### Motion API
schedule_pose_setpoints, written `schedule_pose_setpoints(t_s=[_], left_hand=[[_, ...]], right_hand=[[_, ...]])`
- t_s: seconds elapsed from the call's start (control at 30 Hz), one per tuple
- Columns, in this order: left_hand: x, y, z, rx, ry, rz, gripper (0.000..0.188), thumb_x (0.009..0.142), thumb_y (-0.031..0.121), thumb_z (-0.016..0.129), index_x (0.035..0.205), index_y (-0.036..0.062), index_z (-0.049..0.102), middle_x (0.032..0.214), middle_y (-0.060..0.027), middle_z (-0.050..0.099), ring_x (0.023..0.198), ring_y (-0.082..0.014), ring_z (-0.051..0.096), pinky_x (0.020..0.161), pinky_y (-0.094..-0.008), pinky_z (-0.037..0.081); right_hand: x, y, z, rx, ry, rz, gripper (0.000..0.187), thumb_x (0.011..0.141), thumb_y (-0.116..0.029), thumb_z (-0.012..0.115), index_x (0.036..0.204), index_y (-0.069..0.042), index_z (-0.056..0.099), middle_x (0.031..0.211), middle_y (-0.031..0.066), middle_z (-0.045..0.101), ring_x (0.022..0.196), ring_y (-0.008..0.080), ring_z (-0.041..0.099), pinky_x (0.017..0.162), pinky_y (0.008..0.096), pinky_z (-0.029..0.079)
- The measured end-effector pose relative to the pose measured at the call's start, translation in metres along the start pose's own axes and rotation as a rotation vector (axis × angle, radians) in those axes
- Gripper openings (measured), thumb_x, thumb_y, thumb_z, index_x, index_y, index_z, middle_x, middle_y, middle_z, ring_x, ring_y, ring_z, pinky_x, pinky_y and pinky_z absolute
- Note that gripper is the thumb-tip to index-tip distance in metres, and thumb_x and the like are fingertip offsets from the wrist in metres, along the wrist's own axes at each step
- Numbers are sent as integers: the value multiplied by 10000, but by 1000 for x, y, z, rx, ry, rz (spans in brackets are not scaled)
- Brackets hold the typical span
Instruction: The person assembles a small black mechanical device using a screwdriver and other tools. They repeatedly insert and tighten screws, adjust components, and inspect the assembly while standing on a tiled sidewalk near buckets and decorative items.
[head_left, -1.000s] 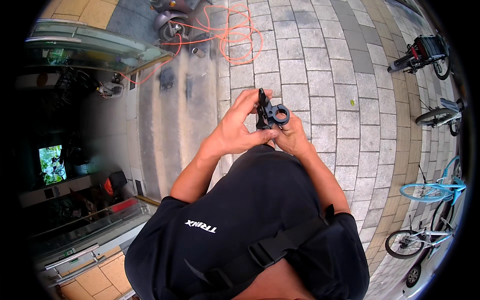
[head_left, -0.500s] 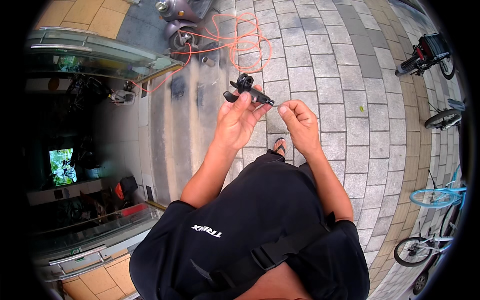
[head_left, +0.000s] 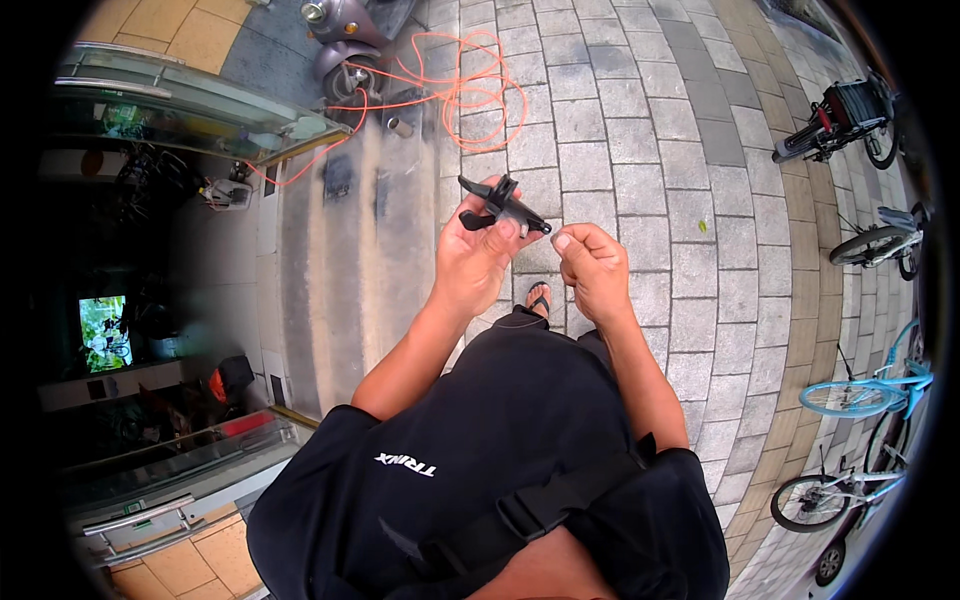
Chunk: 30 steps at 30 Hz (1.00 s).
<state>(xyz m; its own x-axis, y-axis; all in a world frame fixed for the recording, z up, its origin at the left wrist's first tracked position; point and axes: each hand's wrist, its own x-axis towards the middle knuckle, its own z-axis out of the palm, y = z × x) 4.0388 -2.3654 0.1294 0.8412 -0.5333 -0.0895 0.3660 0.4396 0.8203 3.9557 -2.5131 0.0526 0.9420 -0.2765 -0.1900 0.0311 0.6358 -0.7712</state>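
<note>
My left hand (head_left: 475, 262) is closed round a black bicycle gear shifter (head_left: 505, 208), thumb across its near side. The shifter's levers stick out to the left and its narrow barrel end points right. Just right of that end, my right hand (head_left: 597, 268) is closed in a pinch, fingertips close to the barrel. What it pinches looks like a thin cable, mostly too fine to make out. A faint thin curved line (head_left: 515, 325) shows below, against my dark clothing. Whether the cable enters the barrel, I cannot tell.
Steps (head_left: 355, 270) lead to a dark shop doorway at left. An orange hose (head_left: 485, 95) lies coiled on the paving, near a parked scooter (head_left: 345, 45) and a small cylinder (head_left: 400, 127). Bicycles, one a blue bicycle (head_left: 850, 397), stand along the right. My sandalled foot (head_left: 538, 298) shows below my hands.
My left hand has turned the shifter, so its levers now face differently, and both hands sit slightly lower in view. My right fingertips are nearer the barrel end. The whole view has shifted a little.
</note>
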Motion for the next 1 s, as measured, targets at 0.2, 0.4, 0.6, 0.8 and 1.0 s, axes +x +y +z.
schedule_pose_setpoints(t_s=[0.2, 0.4, 0.6, 0.8, 1.0], left_hand=[[0, -4, -5, 72, -66, 41, 632, 966, 147, 749, 1505, 56, 432, 1431, -99, 553, 1257, -229, 609, 1051, -510, 535], [0, -3, -10, 221, -111, 84, 782, 913, 109, 805, 1551, 32, 360, 1456, -100, 514, 1270, -203, 580, 1084, -454, 507], [-2, 8, 6, 526, -249, 206, 908, 827, -7, 860, 1563, -1, 327, 1462, -98, 483, 1305, -179, 530, 1108, -375, 461], [-3, 6, 15, 600, -311, 238, 892, 801, -34, 865, 1532, -2, 355, 1451, -107, 425, 1301, -183, 514, 1102, -389, 480], [-5, 6, 18, 743, -332, 244, 887, 798, -21, 864, 1529, -2, 363, 1460, -115, 375, 1346, -207, 467, 1085, -398, 504]], right_hand=[[5, -6, 1, 321, -111, 78, 135, 1006, -82, 649, 1056, 44, 650, 663, -23, 478, 494, 46, 340, 452, 254, 256], [8, -7, -3, 328, -173, 95, 145, 1011, -82, 632, 1060, 54, 643, 668, -16, 473, 497, 53, 327, 457, 254, 259], [16, 11, -21, 433, -244, 116, 175, 1020, -177, 668, 1087, -15, 668, 689, -48, 435, 559, 61, 360, 498, 227, 305], [17, 17, -33, 392, -178, 171, 168, 1013, -179, 675, 1088, -29, 680, 677, -57, 481, 536, 40, 358, 483, 210, 295], [17, 32, -31, 470, -112, 164, 155, 1005, -121, 648, 1077, 11, 688, 642, -42, 516, 480, 23, 309, 443, 225, 240]])
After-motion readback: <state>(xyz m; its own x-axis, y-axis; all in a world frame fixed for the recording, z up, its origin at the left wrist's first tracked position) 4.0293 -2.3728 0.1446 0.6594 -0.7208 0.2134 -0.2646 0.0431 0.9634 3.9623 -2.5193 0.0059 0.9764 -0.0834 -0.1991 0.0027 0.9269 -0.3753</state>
